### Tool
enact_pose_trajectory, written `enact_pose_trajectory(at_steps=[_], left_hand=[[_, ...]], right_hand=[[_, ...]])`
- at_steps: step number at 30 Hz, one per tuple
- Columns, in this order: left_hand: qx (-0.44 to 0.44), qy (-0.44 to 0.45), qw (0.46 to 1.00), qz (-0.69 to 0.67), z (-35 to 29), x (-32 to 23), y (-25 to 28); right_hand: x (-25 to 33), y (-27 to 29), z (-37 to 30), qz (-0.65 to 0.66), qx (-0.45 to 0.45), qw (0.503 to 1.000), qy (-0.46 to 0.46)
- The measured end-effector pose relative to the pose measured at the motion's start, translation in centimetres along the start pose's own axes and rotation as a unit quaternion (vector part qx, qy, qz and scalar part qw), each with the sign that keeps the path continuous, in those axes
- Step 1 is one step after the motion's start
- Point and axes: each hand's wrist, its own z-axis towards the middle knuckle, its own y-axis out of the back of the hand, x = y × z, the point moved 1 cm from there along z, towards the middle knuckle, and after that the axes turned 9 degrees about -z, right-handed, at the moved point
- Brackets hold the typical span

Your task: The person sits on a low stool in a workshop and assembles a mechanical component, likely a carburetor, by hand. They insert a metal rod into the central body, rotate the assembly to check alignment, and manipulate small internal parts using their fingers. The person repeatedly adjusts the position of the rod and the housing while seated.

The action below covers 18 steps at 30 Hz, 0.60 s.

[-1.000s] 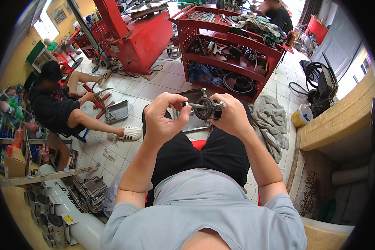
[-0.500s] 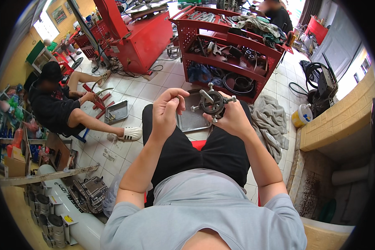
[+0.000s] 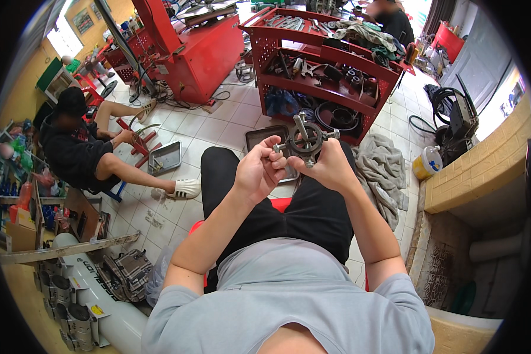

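A dark round metal ring [image 3: 305, 140] with several bolts sticking out of its rim is held above my knees. My right hand [image 3: 329, 168] grips its right side, thumb along the near edge and fingers mostly hidden beneath. A grey metal rod or lever crosses the ring and points up and away. At the ring's left side, my left hand [image 3: 259, 171] has its fingers curled in, with the thumb and fingertips closed about the left bolt [image 3: 278, 147]. Below the ring, a grey metal tray [image 3: 255, 137] lies on the floor between my knees, partly covered by my hands.
A red tool cart [image 3: 330, 97] with spanners and rags stands ahead. Grey cloth [image 3: 380, 171] lies on the floor at right, near a white-yellow bucket [image 3: 427, 163]. On the left, a seated person [image 3: 79, 141] works beside another tray [image 3: 165, 158]. A red machine [image 3: 200, 65] stands beyond.
My left hand has moved right and slightly down, from apart to the ring's left bolt. The ring has turned or tilted a little in my right hand, its rod now pointing more upward.
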Motion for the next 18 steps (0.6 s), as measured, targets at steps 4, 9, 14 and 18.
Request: enact_pose_trajectory(at_steps=[4, 9, 14, 18], left_hand=[[0.109, -0.164, 0.956, 0.218, 0.1, -0.7, 1.6], [0.117, -0.364, 0.752, 0.537, -1.5, -1.6, 0.0], [0.142, -0.440, 0.623, 0.631, -1.8, -2.4, -0.2], [0.170, -0.479, 0.584, 0.633, -1.5, -2.4, -0.1]], right_hand=[[-2.0, -0.7, 0.2, -0.039, 0.011, 0.999, -0.004], [-0.6, -0.6, 0.1, -0.026, -0.008, 0.999, 0.024], [0.1, -0.4, 0.0, -0.039, -0.017, 0.998, 0.042], [0.2, -0.5, -0.1, -0.025, -0.016, 0.998, 0.051]])
